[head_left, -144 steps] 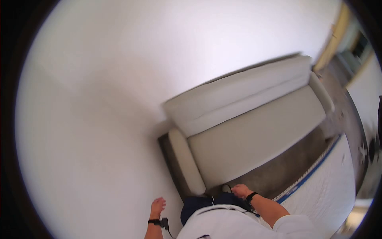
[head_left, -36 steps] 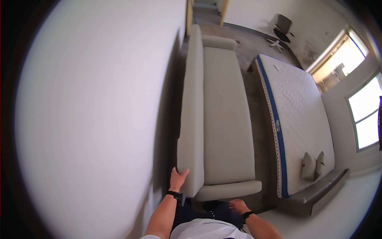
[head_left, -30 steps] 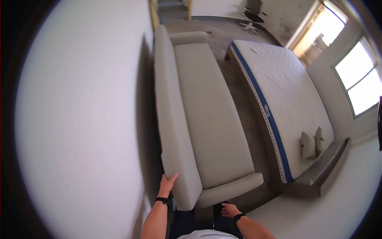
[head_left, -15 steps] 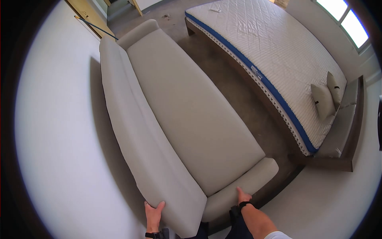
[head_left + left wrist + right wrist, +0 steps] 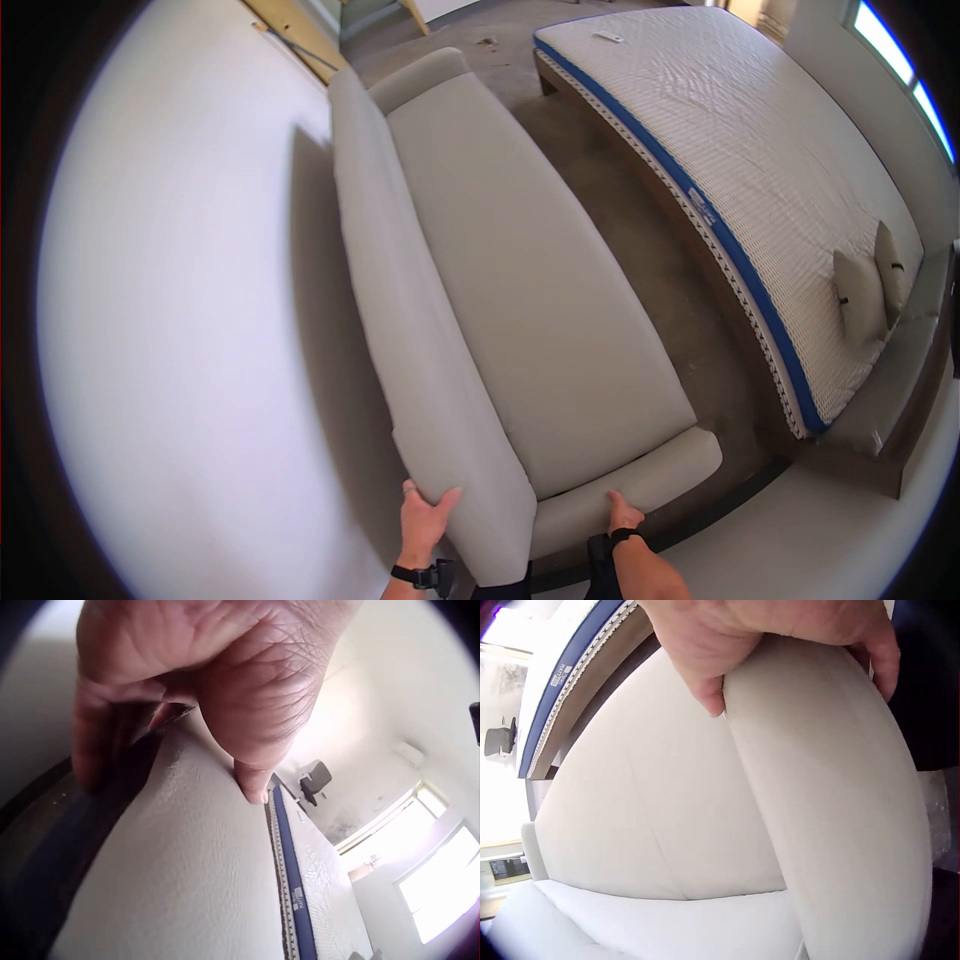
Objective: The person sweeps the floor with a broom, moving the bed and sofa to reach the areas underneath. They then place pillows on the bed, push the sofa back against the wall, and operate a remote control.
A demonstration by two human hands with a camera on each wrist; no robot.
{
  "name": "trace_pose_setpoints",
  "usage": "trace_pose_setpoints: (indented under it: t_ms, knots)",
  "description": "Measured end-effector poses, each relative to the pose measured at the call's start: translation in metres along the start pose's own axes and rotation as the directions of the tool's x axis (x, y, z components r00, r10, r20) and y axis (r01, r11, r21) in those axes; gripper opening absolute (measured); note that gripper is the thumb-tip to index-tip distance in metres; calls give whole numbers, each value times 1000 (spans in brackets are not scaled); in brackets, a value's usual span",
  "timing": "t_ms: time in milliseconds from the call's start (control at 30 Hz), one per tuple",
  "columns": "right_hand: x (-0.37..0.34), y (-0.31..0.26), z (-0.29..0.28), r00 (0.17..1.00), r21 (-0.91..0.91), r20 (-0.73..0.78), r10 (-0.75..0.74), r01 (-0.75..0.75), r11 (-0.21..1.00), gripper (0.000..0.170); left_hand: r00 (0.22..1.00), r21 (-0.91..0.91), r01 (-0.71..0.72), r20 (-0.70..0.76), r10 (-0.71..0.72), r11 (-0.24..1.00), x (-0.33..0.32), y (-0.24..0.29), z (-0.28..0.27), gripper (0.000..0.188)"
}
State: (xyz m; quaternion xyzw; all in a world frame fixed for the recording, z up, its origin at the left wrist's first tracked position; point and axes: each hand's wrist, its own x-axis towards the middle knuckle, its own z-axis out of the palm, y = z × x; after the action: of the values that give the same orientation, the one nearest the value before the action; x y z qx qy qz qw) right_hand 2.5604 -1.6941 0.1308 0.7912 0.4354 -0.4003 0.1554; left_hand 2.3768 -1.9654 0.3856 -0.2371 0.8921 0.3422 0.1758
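A long beige sofa (image 5: pixel 540 280) stretches away in front of me, its back toward the white wall. My left hand (image 5: pixel 425 520) grips the near end of the backrest (image 5: pixel 440 420). In the left wrist view the thumb of that hand (image 5: pixel 225 675) lies over the cushioned side, and its fingers reach down behind. My right hand (image 5: pixel 625 512) holds the near armrest (image 5: pixel 660 470). Seen in the right wrist view, the right thumb (image 5: pixel 709 694) is on the seat side and the fingers curl over the outer side of the armrest.
A bed with a white, blue-edged mattress (image 5: pixel 720 130) stands to the right, across a strip of dark floor (image 5: pixel 650 260). Two pillows (image 5: pixel 858 295) sit near its headboard (image 5: pixel 890 390). The white wall (image 5: pixel 180 300) runs along the left, with a shadowed gap behind the sofa.
Both hands were off the sofa at first. The left hand took hold of the backrest, then the right hand took hold of the armrest. My view has swung round to the sofa's end.
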Motion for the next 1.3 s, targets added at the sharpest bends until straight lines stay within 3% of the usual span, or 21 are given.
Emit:
trace_pose_setpoints:
  t_ms: [67,100,167,200,267,400,433,500,567,667,800,833,900,1033,1233,1300]
  knots:
    - [-1,0,1,1000,75,11,-2,1,997,106,1000,35,13,5,-13,999,-8,22,9,68]
    - [2,1,2,999,64,18,-27,26,998,106,998,72,-42,44,39,997,-10,30,14,66]
    - [13,7,4,998,58,12,60,-61,997,106,982,91,-181,74,175,979,-15,37,29,67]
    - [16,6,2,999,42,14,39,-40,998,106,983,100,-179,66,173,979,-16,39,38,69]
    - [5,-1,-14,961,269,276,31,-109,957,107,986,99,-164,48,160,982,-16,37,54,70]
    - [-13,-16,-31,945,152,302,127,-179,972,100,957,157,-291,58,285,944,-17,40,70,81]
    - [-5,-11,-33,918,166,380,116,-191,967,98,945,173,-325,70,318,930,-19,41,72,82]
    - [22,3,-30,885,178,454,99,-199,964,96,947,198,-321,75,312,926,-18,47,75,81]
    - [65,23,-18,828,213,560,31,-180,960,97,948,147,-266,218,231,953,-14,56,77,89]
    - [70,25,-21,796,222,605,30,-205,953,98,957,132,-242,197,214,961,-14,57,75,86]
    - [27,2,-31,834,136,543,98,-202,970,103,973,100,-181,165,163,979,-18,52,57,84]
    - [20,-1,-28,913,185,400,83,-169,968,107,973,101,-182,164,164,978,-18,48,53,84]
    - [10,-5,-21,967,229,246,72,-130,965,112,977,123,-183,128,168,975,-18,39,43,84]
    - [-6,-20,-17,982,186,133,132,-156,970,116,989,90,-145,-11,146,985,-5,20,24,88]
    - [4,-25,-9,980,139,53,190,-196,971,114,989,104,-136,-36,140,985,-4,43,12,98]
    - [6,-27,-9,978,140,52,200,-206,969,114,887,405,-366,-122,446,838,-6,53,24,100]
